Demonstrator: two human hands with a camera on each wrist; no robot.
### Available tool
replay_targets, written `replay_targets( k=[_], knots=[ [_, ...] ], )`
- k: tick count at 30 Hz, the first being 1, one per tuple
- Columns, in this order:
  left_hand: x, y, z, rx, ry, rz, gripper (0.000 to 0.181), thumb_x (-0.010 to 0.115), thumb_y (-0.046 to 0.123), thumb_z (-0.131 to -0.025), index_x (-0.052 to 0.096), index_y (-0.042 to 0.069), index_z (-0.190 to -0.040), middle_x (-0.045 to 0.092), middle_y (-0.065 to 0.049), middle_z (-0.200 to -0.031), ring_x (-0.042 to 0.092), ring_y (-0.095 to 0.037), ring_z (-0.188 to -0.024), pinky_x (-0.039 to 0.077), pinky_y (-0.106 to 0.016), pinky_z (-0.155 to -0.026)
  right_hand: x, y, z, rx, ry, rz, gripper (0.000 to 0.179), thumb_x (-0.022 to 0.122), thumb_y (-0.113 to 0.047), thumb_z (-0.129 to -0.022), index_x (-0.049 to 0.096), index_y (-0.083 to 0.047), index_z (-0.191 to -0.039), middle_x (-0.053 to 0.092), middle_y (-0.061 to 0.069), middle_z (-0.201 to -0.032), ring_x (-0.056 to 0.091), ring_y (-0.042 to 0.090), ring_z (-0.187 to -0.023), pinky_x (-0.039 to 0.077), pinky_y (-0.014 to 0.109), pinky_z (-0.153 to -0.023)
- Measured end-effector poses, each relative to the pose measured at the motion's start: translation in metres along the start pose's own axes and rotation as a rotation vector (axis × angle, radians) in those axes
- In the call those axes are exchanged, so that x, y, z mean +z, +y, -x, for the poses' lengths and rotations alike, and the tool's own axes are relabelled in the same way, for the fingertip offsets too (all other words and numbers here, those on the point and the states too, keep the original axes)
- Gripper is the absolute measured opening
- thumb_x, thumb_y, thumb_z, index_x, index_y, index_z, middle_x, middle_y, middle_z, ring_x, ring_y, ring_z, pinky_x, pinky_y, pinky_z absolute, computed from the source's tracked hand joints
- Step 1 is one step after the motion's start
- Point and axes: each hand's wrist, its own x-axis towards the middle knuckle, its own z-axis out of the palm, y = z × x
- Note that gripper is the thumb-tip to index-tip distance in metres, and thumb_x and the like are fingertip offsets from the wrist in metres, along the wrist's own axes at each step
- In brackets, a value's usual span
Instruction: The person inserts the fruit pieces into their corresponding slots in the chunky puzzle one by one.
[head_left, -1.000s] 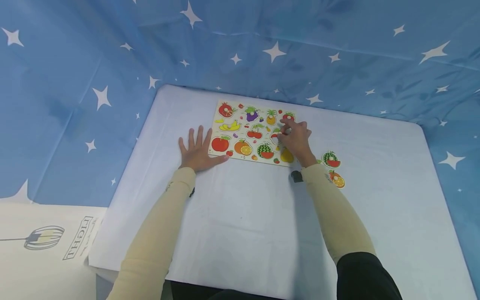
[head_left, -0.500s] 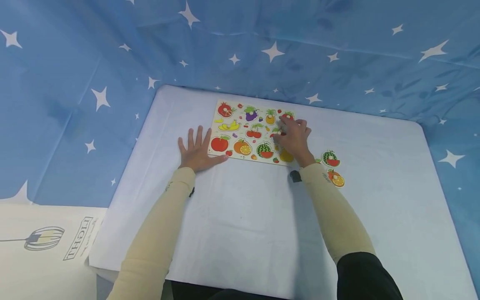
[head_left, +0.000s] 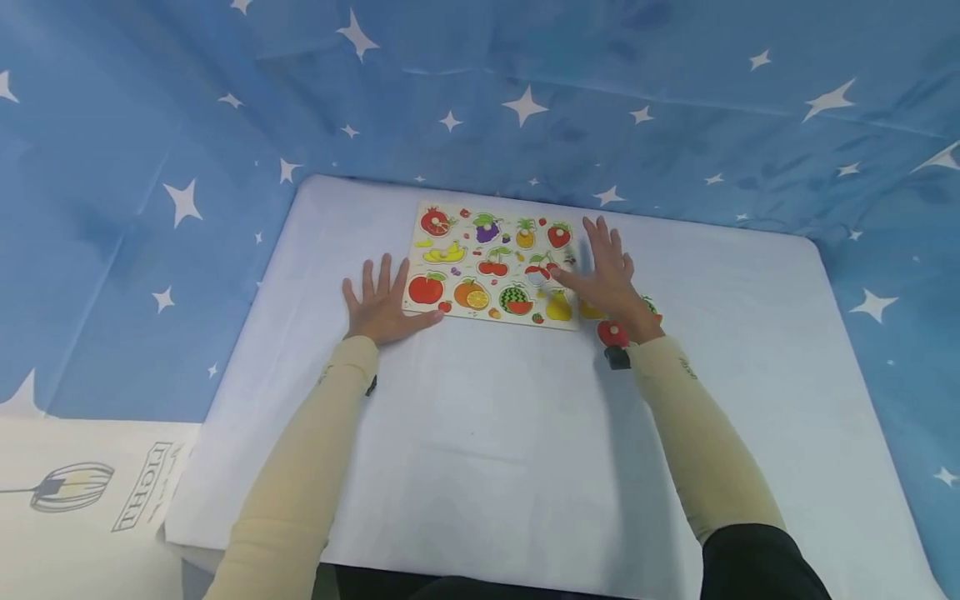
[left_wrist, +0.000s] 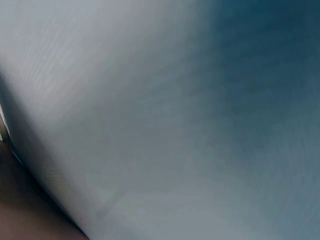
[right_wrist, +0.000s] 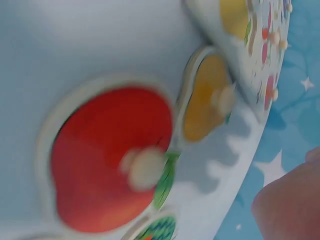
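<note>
A fruit puzzle board (head_left: 447, 279) lies near the far edge of the table. My left hand (head_left: 384, 308) rests beside its left edge with fingers spread, the thumb at the board's lower edge. At the board's right side is my right hand (head_left: 611, 283), fingers straight and apart, holding nothing I can see; its thumb reaches over the board. Near the right wrist lie loose knobbed pieces: a red apple piece (right_wrist: 105, 160), a yellow pear piece (right_wrist: 205, 95) and a watermelon piece (right_wrist: 162, 227), the last one partly hidden. A strawberry piece (head_left: 558, 235) shows in the board's upper right corner.
The white-covered table (head_left: 480, 467) is backed by a blue star-patterned curtain (head_left: 480, 92). At lower left stands a pale box (head_left: 82, 542) printed with a whisk-like drawing. Blur fills most of the left wrist view.
My right hand has lifted off the board's right column, shifted right and spread its fingers, uncovering the strawberry. The left hand stays in place. The head view has shifted slightly.
</note>
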Motion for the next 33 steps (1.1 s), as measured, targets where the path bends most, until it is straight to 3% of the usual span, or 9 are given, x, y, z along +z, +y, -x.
replay_targets(
  k=[13,21,27,33],
  knots=[
    [-0.013,-0.003,0.010,-0.029,-0.042,0.020,0.124,0.062,0.081,-0.086,-0.002,0.022,-0.174,-0.016,-0.011,-0.179,-0.022,-0.041,-0.160,-0.017,-0.073,-0.118,-0.006,0.024,0.023,0.046,-0.031,-0.014,0.104,0.071,-0.046,-0.100,0.002,-0.023,-0.174,-0.011,0.006,-0.180,-0.018,0.035,-0.162,-0.008,0.071,-0.123],
    [-0.012,-0.009,0.008,-0.027,-0.029,-0.017,0.125,0.057,0.087,-0.085,-0.004,0.024,-0.174,-0.017,-0.011,-0.178,-0.021,-0.041,-0.160,-0.015,-0.074,-0.118,-0.011,0.038,0.038,-0.002,-0.037,-0.024,0.101,0.072,-0.044,-0.101,0.008,-0.017,-0.174,-0.005,0.007,-0.180,-0.016,0.038,-0.162,-0.009,0.072,-0.122],
    [-0.020,-0.003,0.013,-0.046,-0.048,-0.006,0.123,0.062,0.080,-0.087,-0.002,0.021,-0.174,-0.016,-0.013,-0.178,-0.021,-0.042,-0.160,-0.016,-0.073,-0.118,-0.017,0.052,0.049,0.022,-0.067,-0.024,0.101,0.071,-0.047,-0.101,0.007,-0.021,-0.174,-0.003,0.007,-0.181,-0.017,0.038,-0.162,-0.009,0.073,-0.121],
    [-0.014,0.009,0.007,-0.029,-0.059,-0.005,0.124,0.058,0.085,-0.086,-0.004,0.023,-0.174,-0.019,-0.011,-0.178,-0.023,-0.040,-0.160,-0.016,-0.072,-0.119,-0.033,0.070,0.070,0.067,-0.065,-0.024,0.101,0.073,-0.046,-0.101,0.008,-0.020,-0.174,-0.002,0.010,-0.180,-0.016,0.041,-0.162,-0.008,0.077,-0.119]
  ],
)
